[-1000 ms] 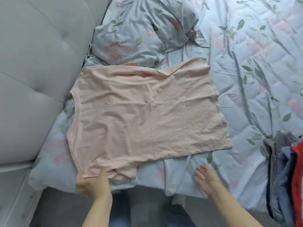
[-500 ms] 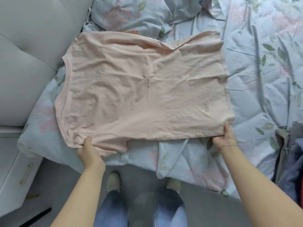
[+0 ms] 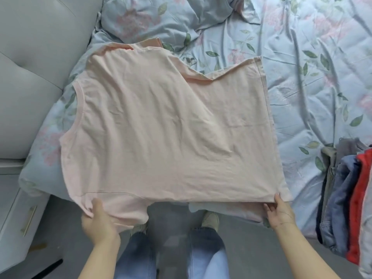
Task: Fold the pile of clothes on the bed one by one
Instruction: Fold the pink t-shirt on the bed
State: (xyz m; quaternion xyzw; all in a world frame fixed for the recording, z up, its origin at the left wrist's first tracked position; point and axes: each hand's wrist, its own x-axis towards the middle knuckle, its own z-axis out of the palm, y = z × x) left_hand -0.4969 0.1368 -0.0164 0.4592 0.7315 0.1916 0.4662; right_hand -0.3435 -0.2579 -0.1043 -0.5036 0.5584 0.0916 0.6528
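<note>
Two hands on the pink shirt (image 3: pixel 171 125), both at its near edge. Left hand (image 3: pixel 98 220) grips the near-left corner by the sleeve, thumb on top, fingers curled under the fabric. Right hand (image 3: pixel 279 212) pinches the near-right hem corner, fingertip showing on top of the cloth. Near edge is pulled taut between them and overhangs the bed's near side, above the person's jeans (image 3: pixel 136 256) and shoes. Shirt body lies mostly flat on the floral duvet (image 3: pixel 314 81), neckline toward the left, hem toward the right; far-right corner is folded, with a diagonal crease. Left of the shirt: grey padded headboard (image 3: pixel 36 67), close to the neckline, little room. Beyond the shirt: pillow (image 3: pixel 153 19) in matching floral cover, just past the far edge. Right of the shirt: open stretch of rumpled duvet, then a clothes pile (image 3: pixel 350 200) in grey, blue and red at the frame edge, apart from the shirt. White nightstand (image 3: pixel 12 218) sits below the headboard, grey floor beside it.
</note>
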